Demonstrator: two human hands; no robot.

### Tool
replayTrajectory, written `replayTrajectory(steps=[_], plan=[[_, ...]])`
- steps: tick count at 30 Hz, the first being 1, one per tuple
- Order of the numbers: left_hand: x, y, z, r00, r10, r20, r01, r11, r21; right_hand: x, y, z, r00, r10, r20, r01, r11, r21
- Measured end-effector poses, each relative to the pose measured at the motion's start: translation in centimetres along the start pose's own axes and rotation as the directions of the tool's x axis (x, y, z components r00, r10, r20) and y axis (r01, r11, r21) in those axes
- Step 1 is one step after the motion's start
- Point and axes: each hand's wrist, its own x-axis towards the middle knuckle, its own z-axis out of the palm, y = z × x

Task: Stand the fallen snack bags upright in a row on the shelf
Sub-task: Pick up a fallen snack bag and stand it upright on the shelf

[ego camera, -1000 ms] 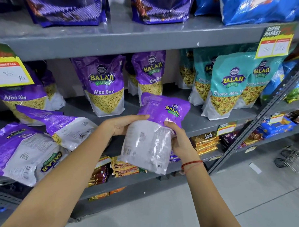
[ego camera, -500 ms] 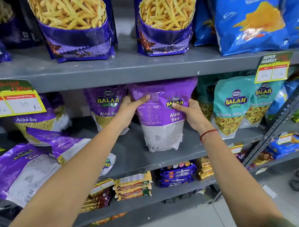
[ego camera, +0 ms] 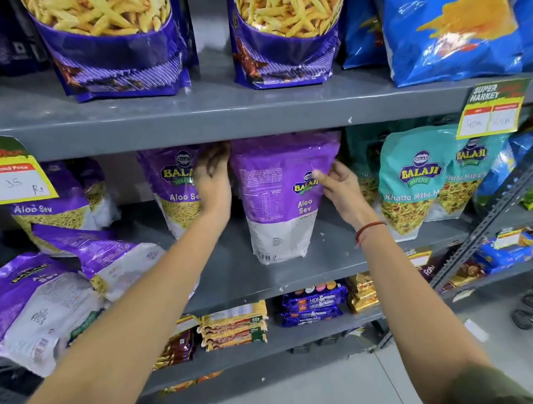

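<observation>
A purple Aloo Sev bag (ego camera: 279, 198) stands upright on the grey middle shelf (ego camera: 262, 278), its back face toward me. My left hand (ego camera: 212, 179) grips its upper left edge and my right hand (ego camera: 338, 186) pinches its right edge. Another upright Aloo Sev bag (ego camera: 173, 187) stands just left, partly behind my left hand. Two fallen purple bags lie at the shelf's left end: one (ego camera: 109, 257) tilted on top, and a larger one (ego camera: 34, 306) flat, hanging over the front edge. A further upright bag (ego camera: 58, 208) stands behind them.
Teal Khatta Mitha bags (ego camera: 411, 180) stand right of the held bag. The upper shelf (ego camera: 224, 115) hangs low over the bag tops, with price tags (ego camera: 490, 112) clipped on. Biscuit packs (ego camera: 234, 325) fill the lower shelf. A slanted metal rack post (ego camera: 486, 219) rises at right.
Both hands lifted the bag from in front of the shelf and set it upright on the middle shelf; it now sits slightly farther back, hands still on its sides.
</observation>
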Motion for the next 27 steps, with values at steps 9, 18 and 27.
replayTrajectory(steps=[9,18,27], plan=[[-16.2,-13.9,-2.5,0.961,0.117,0.249,-0.256,0.711,0.655,-4.2,3.7,2.1,0.961,-0.132,-0.244,0.061,0.959,-0.278],[-13.2,-14.1,0.0,0.979,-0.097,0.179,-0.064,0.688,0.723,-10.8,4.1,8.5,0.892,-0.337,-0.302,-0.04,0.606,-0.794],[-2.9,-11.6,-5.9,0.837,-0.39,0.384,-0.012,0.689,0.725,-8.0,7.2,2.7,0.967,-0.081,-0.241,-0.067,0.834,-0.548]])
